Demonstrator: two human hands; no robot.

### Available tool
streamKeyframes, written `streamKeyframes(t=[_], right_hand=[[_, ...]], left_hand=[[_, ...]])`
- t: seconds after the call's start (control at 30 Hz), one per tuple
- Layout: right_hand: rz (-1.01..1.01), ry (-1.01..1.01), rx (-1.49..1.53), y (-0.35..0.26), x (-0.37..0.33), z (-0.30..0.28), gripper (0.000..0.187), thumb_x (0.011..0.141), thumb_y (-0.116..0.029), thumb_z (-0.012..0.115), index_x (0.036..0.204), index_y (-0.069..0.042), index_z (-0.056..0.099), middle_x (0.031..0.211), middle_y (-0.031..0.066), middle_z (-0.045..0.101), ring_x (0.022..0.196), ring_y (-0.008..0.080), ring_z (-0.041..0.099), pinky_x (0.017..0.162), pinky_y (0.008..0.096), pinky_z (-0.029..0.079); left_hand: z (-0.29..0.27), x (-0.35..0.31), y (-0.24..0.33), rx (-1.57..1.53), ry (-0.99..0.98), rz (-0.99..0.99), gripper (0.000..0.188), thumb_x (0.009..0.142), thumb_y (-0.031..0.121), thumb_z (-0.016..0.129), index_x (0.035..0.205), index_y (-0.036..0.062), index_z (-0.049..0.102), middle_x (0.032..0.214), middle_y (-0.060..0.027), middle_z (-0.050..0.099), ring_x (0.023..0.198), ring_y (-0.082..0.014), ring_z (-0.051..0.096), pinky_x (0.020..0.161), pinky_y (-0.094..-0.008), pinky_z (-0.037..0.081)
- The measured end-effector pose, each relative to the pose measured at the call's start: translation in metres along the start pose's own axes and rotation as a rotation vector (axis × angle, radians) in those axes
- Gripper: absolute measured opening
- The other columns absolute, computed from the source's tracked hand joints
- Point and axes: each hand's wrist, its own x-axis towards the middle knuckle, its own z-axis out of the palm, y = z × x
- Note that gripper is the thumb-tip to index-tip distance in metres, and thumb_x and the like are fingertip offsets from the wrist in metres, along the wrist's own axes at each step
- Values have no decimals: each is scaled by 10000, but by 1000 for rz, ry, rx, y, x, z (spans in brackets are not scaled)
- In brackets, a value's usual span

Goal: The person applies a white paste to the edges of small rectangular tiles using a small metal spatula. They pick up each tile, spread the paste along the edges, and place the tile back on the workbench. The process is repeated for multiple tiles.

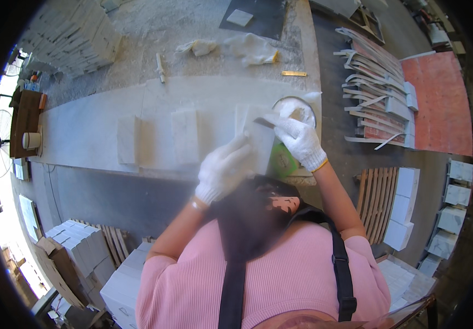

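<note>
1. Bowl (pixel 309 104), white contents: landmark.
2. Right hand (pixel 300 143): closed around a flat blade (pixel 264 122), overlapping the bowl's near side. Probably best held shallow, with light, even pressure.
3. Left hand (pixel 223 169): fingers curled at a pale slab (pixel 260 147), left of and nearer than the bowl; grip or touch, cannot tell. Advisable: slab steady, fingertips clear of the blade.
4. Spaced slabs (pixel 185 137), 2, farther left of the bowl: best left unbumped.

Knitted cloth gloves (pixel 300 141), smooth stone tiles (pixel 185 137)
</note>
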Motion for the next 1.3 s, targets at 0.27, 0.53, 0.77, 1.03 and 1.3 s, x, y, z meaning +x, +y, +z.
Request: streamKeyframes(t=[0.27, 0.53, 0.77, 1.03, 1.3], right_hand=[[-113, -138, -122, -18, -17, -5, 400, 985, -60, 663, 1364, -162, 738, 1043, 145, 773, 959, 258, 754, 875, 360, 579], [3, -14, -43, -4, 1, -1, 387, 987, -72, 682, 1367, -126, 730, 1164, 141, 782, 1039, 261, 752, 931, 340, 572], [-204, 15, -40, 0, -13, 3, 398, 981, -67, 677, 1369, -137, 728, 1105, 124, 777, 972, 272, 748, 881, 362, 584], [-109, -50, -168, -8, -53, 4, 461, 947, -66, 623, 1362, -230, 737, 826, 128, 697, 711, 318, 692, 676, 429, 561], [-132, -42, -129, -11, -45, 0, 427, 945, -62, 669, 1345, -191, 742, 863, 137, 715, 758, 309, 705, 728, 398, 580]], left_hand=[[2, 0, 1, -48, 34, 19, 548, 694, 195, 939, 1192, 111, 726, 1472, -165, 645, 1154, -389, 706, 911, -439, 587], [6, -1, -1, -69, 81, 37, 458, 686, 185, 946, 1098, 123, 756, 1401, -173, 674, 1139, -373, 709, 903, -443, 589], [6, -3, 4, 17, 102, 1, 428, 678, 187, 959, 1060, 138, 772, 1339, -174, 690, 1197, -371, 676, 928, -453, 583], [9, -4, 0, 17, 167, 54, 471, 639, 196, 963, 1074, 178, 785, 1316, -166, 704, 1094, -375, 710, 876, -443, 596], [10, -4, -3, 9, 194, 89, 436, 631, 174, 966, 1019, 140, 770, 1299, -166, 724, 993, -368, 739, 810, -435, 606]])
